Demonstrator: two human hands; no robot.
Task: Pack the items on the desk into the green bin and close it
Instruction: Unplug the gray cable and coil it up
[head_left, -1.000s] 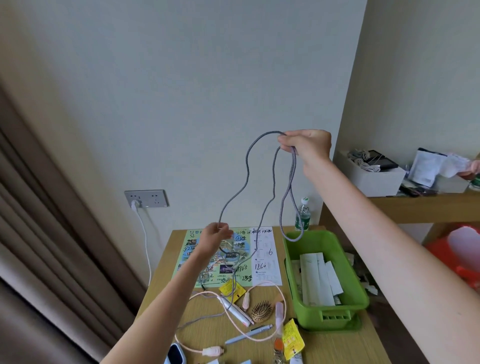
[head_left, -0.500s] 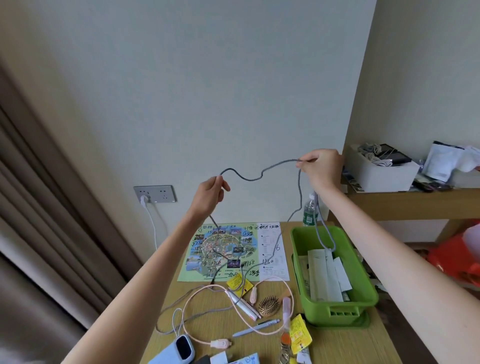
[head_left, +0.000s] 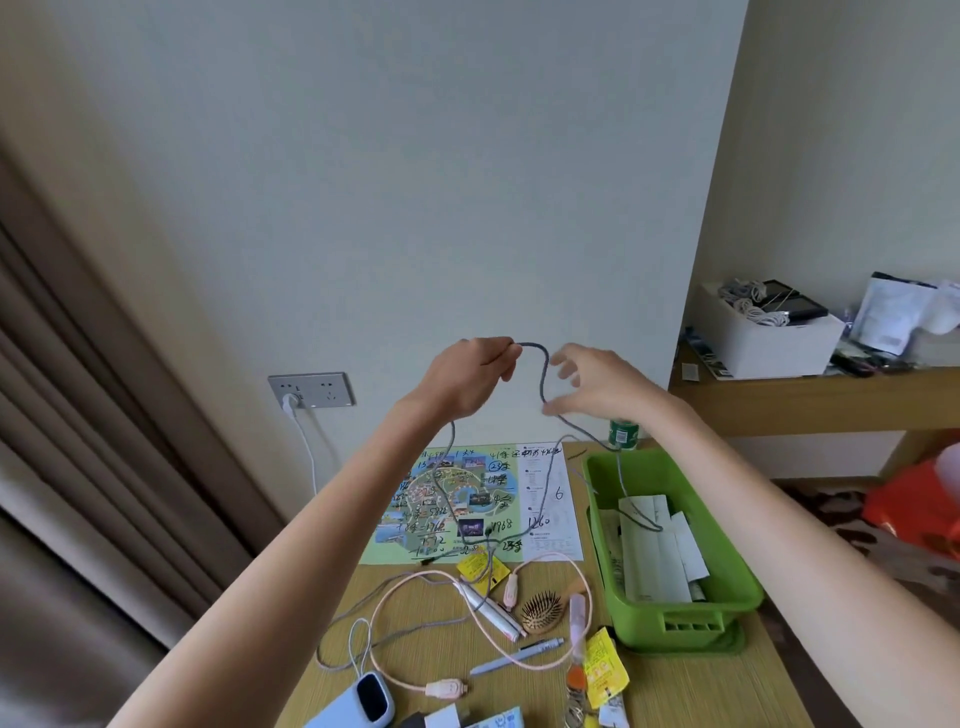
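A long grey cable (head_left: 542, 382) arcs between my two raised hands above the desk. My left hand (head_left: 467, 382) pinches it at the fingertips. My right hand (head_left: 597, 387) is close beside, thumb and forefinger apart; the cable runs under its thumb and hangs from beneath it. One hanging loop reaches into the green bin (head_left: 670, 623) at the desk's right and lies on folded papers (head_left: 649, 556). The cable's other end trails over the map (head_left: 467, 499) and the desk. On the desk lie a pink cable (head_left: 483, 670), hairbrush (head_left: 543, 613), blue pen (head_left: 514, 660) and yellow packets (head_left: 602, 667).
A water bottle (head_left: 623, 431) stands behind the bin. A blue device (head_left: 358, 701) lies at the desk's front edge. A wall socket (head_left: 311, 389) with a white plug is at the left, beside a curtain. A shelf with a white box (head_left: 763, 338) stands at the right, above a red bag (head_left: 914, 509).
My left hand has risen and moved right, bringing its section of cable up next to my right hand. My right hand has come down and the hanging loop now lies in the bin.
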